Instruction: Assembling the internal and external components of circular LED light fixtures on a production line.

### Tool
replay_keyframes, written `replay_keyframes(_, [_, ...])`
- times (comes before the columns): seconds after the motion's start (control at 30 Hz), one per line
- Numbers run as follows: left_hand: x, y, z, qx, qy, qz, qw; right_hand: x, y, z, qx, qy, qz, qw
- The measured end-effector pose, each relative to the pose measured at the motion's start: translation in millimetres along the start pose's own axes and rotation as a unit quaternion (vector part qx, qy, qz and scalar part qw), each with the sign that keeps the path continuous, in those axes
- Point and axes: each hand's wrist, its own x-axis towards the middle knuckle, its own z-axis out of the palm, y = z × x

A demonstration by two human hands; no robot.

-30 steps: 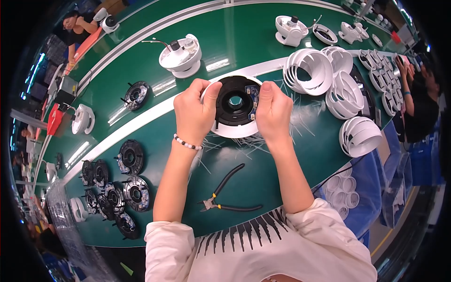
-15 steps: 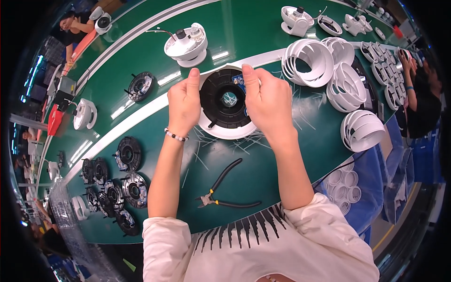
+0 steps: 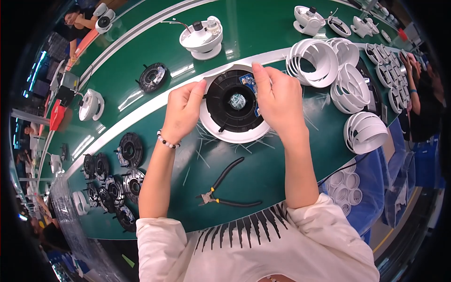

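Observation:
Over the bench I hold a white round housing (image 3: 233,137) between both hands, with a black slotted disc (image 3: 221,105) seated inside its rim. The disc has a round hole in its middle and small blue circuit boards (image 3: 249,82) at its right side. My left hand (image 3: 184,110) is closed on the housing's left edge, thumb pointing up and inward. On the right edge my right hand (image 3: 282,96) grips the same way, its thumb near the top. The fingers beneath the rim are hidden. Nearer to me, black-handled cutting pliers (image 3: 221,184) lie spread on the green bench.
Cut white strips (image 3: 202,157) lie about the bench. Several black discs (image 3: 130,149) are grouped at the left, white ring shells (image 3: 312,61) stacked at the right. Beyond a pale rail, a white camera body (image 3: 202,40) and a black disc (image 3: 152,76) sit on the green belt.
The housing has shifted slightly right with both hands. My left thumb has tipped inward toward the disc. Beyond the rail, the camera body and black disc have moved right and away.

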Motion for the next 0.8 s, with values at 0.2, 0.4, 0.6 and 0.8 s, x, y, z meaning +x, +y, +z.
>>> replay_keyframes(0.2, [-6,-27,-12,-0.139,-0.007,-0.063,0.988,-11,23,30,0.163,-0.055,0.052,0.984])
replay_keyframes(0.4, [-83,-11,-32,-0.027,-0.010,-0.184,0.982,-62,-4,29,0.129,-0.171,0.050,0.976])
replay_keyframes(0.6, [-138,-23,-95,0.003,0.082,-0.245,0.966,-118,-5,17,0.100,-0.400,-0.226,0.883])
replay_keyframes(0.8, [-116,-44,-122,-0.018,0.025,-0.343,0.939,-118,-9,-11,-0.186,-0.569,-0.396,0.697])
